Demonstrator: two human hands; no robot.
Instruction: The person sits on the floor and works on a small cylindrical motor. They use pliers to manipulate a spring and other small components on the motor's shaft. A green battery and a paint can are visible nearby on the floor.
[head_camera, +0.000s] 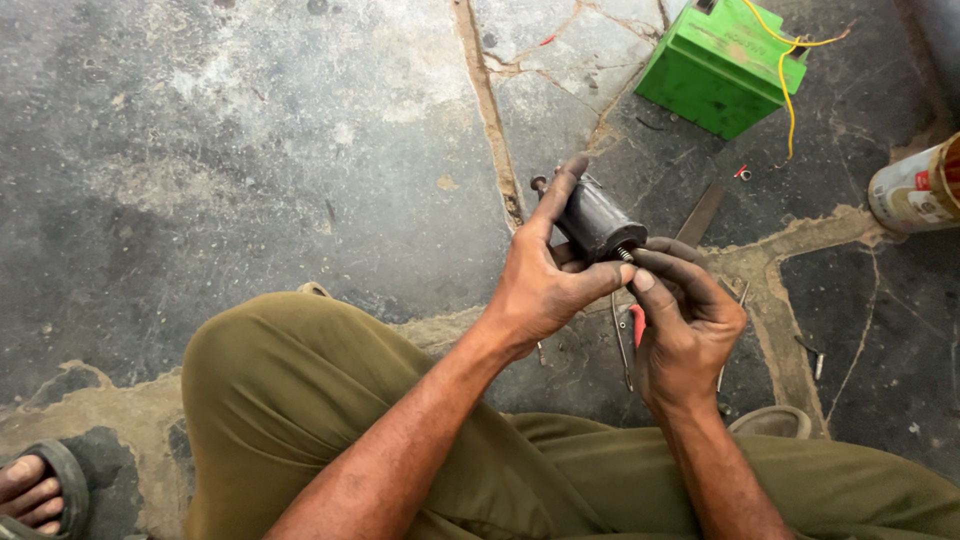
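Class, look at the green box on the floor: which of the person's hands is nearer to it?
Right. The right hand lies below the green box, on the same side; the left hand, gripping the dark cylinder, sits farther left.

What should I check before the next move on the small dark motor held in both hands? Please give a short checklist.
1. Left hand grips the dark cylindrical motor: ok.
2. Right hand fingers pinch the threaded shaft end: ok.
3. Motor held clear of the floor: ok.
4. Shaft thread condition: cannot tell.
5. Red-handled tool within reach below the hands: ok.
6. Green box wires away from the hands: ok.
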